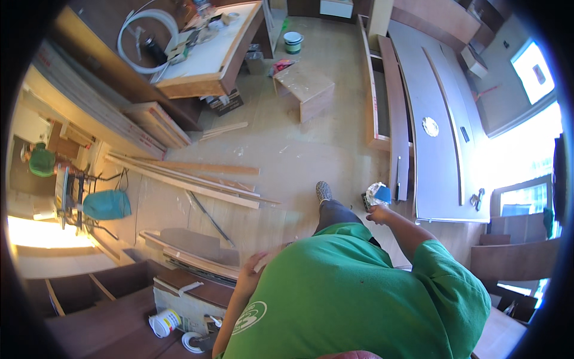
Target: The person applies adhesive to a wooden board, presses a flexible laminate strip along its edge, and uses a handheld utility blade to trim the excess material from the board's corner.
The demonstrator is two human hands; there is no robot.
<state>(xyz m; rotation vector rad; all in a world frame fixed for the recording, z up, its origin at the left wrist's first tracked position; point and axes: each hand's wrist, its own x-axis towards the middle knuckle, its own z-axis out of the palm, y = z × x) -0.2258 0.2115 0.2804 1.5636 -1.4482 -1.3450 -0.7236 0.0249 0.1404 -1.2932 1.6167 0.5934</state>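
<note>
Your right hand [378, 213] reaches out over the wooden floor [287, 155], its grip closed on a small blue-and-white object [378, 193] just above the long grey panel's [436, 161] near edge. Your left hand [256, 266] sits by your green shirt [353, 287]; I cannot tell whether its grip is closed.

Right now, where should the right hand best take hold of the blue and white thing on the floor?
Probably its upper part, from the near side: the right hand hovers just beside the blue and white thing, and a long board blocks its right side.
</note>
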